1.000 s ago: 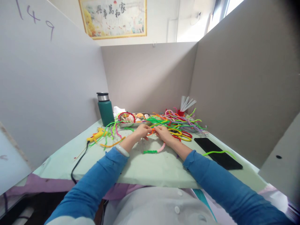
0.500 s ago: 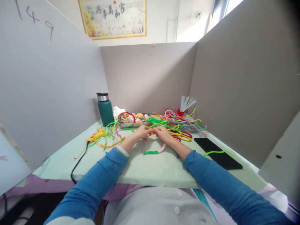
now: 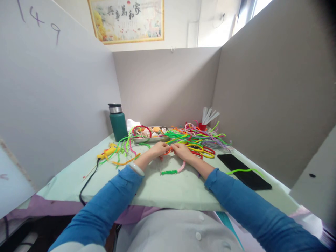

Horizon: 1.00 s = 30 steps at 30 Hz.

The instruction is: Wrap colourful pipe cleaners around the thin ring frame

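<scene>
Both hands meet over the middle of the table, fingers closed on an orange pipe cleaner. My left hand pinches it from the left. My right hand pinches it from the right, fingertips nearly touching the left ones. Below the hands, a curved piece wound in pipe cleaner has a green stretch and a pink stretch. It seems to run up under my hands, where its join with the orange is hidden. Behind my right hand lie looped yellow and red pipe cleaners.
A yellow glue gun with a black cord lies left. Behind stand a green bottle and a metal tray of shells. A heap of pipe cleaners spreads at back right, beside white sticks in a red cup. A black slab lies right.
Both hands stay almost in place. The fingertips have shifted slightly around the orange pipe cleaner, and the green and pink piece has moved only a touch.
</scene>
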Tool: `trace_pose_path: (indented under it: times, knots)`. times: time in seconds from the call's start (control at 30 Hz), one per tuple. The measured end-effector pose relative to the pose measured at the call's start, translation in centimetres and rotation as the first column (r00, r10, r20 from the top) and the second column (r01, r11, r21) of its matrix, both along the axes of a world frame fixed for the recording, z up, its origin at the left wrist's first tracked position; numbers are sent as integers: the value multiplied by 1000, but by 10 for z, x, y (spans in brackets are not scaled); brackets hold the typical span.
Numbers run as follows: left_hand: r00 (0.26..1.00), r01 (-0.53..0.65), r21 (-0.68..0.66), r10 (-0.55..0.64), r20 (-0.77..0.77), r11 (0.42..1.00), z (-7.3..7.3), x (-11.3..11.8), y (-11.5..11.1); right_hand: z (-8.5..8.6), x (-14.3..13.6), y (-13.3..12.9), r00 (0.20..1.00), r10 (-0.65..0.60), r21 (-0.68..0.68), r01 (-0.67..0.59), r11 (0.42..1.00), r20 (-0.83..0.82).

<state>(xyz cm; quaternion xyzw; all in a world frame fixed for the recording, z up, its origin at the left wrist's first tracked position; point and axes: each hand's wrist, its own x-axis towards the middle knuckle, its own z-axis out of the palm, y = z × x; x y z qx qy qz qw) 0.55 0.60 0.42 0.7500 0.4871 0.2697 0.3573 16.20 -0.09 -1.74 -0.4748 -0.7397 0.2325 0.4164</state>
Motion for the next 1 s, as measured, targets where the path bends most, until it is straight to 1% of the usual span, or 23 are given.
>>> trace_pose_path:
  times: [0.33,0.57,0.67,0.77,0.87,1.0]
  knots:
    - [994,-41,69,48,-94,997,-1,-1,3,0,0,0,1000,-7,3,7,1000,1]
    - [997,-41,17,42,-58,999,3,1,-3,0,1,1,1000,2,15,-2,1000,6]
    - [999,-39,-29,39,-15,999,8,2,-9,0,1,2,1000,3,10,-3,1000,-5]
    - [999,-13,-115,19,49,993,10,1,-13,0,1,1,1000,9,9,-9,1000,-18]
    - [986,56,-229,-17,166,972,11,0,-14,0,1,0,999,23,9,-23,1000,-36]
    - [945,174,-357,-54,323,918,12,-2,-13,1,0,-2,996,44,1,-44,999,-73]
